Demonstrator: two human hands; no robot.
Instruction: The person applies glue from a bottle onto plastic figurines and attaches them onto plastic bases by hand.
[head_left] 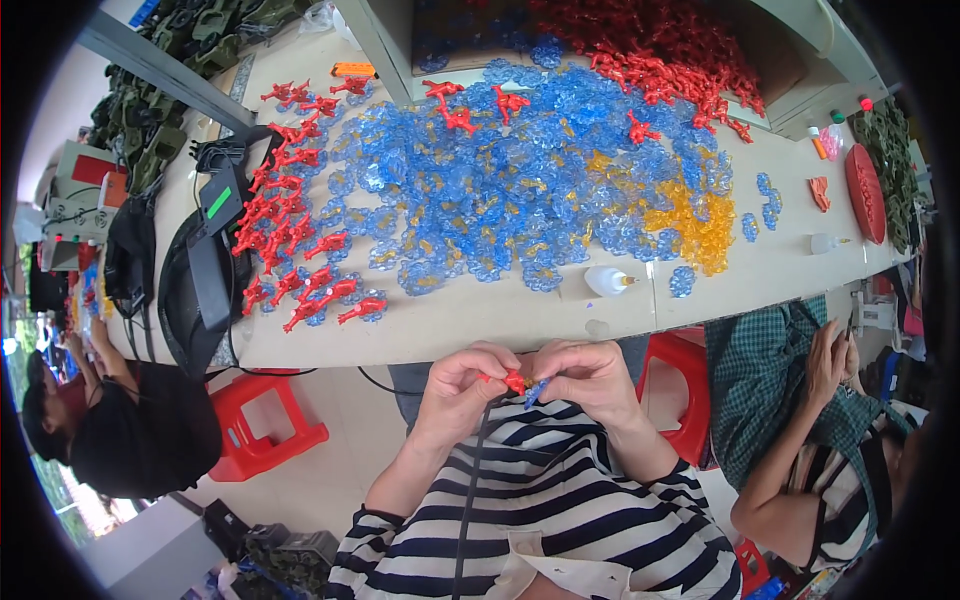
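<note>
My left hand (462, 388) is closed in a pinch on a small red plastic figure (515, 381), in front of my striped top. My right hand (592, 384) pinches a blue translucent plastic piece (535, 394) just beside it. A bit of yellow shows where the two parts meet; my fingertips hide whether they are joined. Beyond my hands, a wide pile of blue translucent pieces (470, 190) covers the table. Red figures, several with blue pieces under them, stand in a group (290, 215) at the left. Yellow translucent pieces (705, 230) lie at the pile's right end.
A white squeeze bottle (608, 281) stands near the table's front edge (420, 345); another bottle (826, 243) lies farther right. Black adapters with cables (210, 270) lie left. A red heap (660, 60) fills the box at the back. Red stools (262, 425) and co-workers (790, 440) flank me.
</note>
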